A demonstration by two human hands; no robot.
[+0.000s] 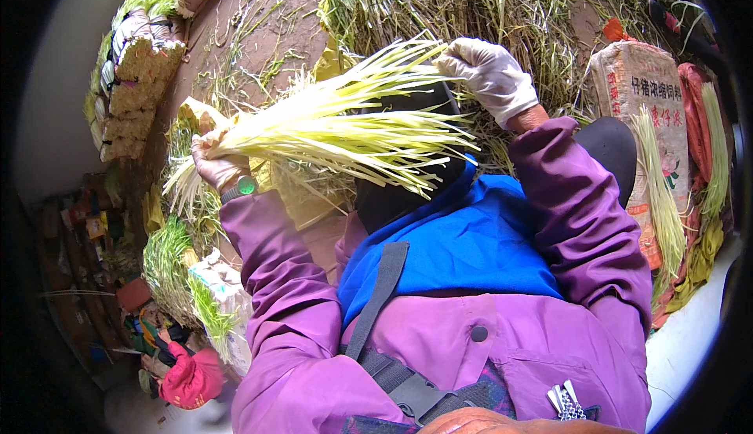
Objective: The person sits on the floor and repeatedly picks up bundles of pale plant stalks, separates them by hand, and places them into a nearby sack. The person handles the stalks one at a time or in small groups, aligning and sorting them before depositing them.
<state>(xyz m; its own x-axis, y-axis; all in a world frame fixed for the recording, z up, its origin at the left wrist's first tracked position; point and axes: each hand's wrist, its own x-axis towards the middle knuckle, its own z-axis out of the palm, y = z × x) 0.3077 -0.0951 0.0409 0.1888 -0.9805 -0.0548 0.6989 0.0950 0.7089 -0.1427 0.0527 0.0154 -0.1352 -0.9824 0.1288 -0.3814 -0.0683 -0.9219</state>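
Observation:
My left hand (219,162), in a thin glove with a green-faced watch at the wrist, grips a bundle of long pale-yellow leaves (329,119), which look like blanched chives. It holds them near their whitish base, and the leaves fan out to the right above my lap. My right hand (488,78), in a whitish glove, is at the upper leaf tips with its fingers curled in. Whether a leaf is pinched between those fingers is hidden. Beneath the bundle are my dark-clad knee and a blue cloth (447,240) across my lap.
A large heap of cut leaves and straw (459,16) lies ahead. On the right, pale leaf bundles (660,199) rest on a printed woven sack (641,81). Tied bundles (138,75) are stacked at upper left. Another person in red (191,378) is at lower left.

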